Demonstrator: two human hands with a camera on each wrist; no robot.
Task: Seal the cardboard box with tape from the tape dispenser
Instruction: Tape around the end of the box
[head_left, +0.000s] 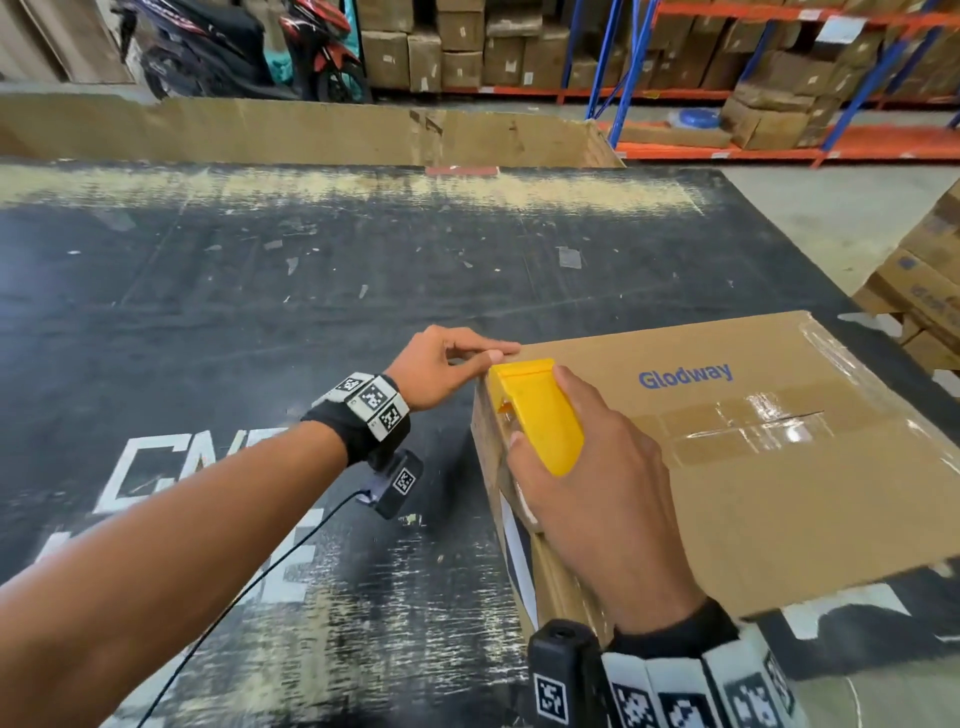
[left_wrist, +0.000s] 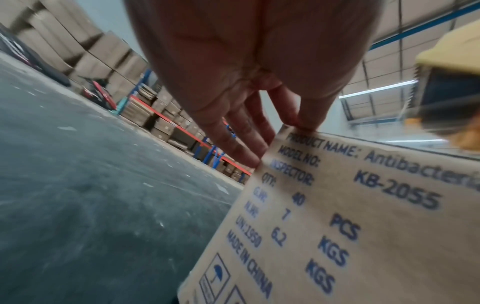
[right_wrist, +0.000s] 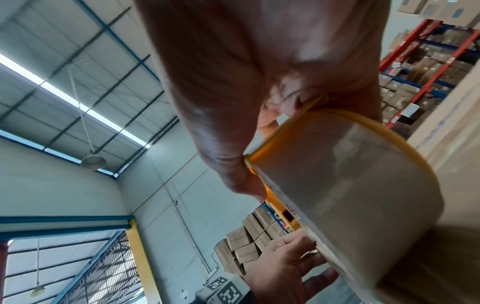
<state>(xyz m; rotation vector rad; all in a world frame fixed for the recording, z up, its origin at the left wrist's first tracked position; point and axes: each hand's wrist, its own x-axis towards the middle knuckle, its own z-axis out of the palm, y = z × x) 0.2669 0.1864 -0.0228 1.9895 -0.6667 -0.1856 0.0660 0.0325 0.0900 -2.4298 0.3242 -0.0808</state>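
Note:
A brown cardboard box (head_left: 753, 467) marked "Glodway" lies on the dark table (head_left: 234, 291), its top seam covered by glossy tape. My right hand (head_left: 587, 467) grips a yellow tape dispenser (head_left: 540, 410) at the box's left top edge; its clear tape roll (right_wrist: 345, 185) fills the right wrist view. My left hand (head_left: 452, 364) rests with straight fingers on the box's far left corner, and in the left wrist view its fingertips (left_wrist: 246, 156) touch the printed side of the box (left_wrist: 337, 226). The dispenser (left_wrist: 451, 86) shows blurred at the right there.
A large flat cardboard sheet (head_left: 311, 130) stands behind the table. Racks with stacked cartons (head_left: 753, 57) and parked scooters (head_left: 249, 47) are at the back. More printed cartons (head_left: 924, 280) sit stacked to the right of the table. Tape scraps dot the tabletop.

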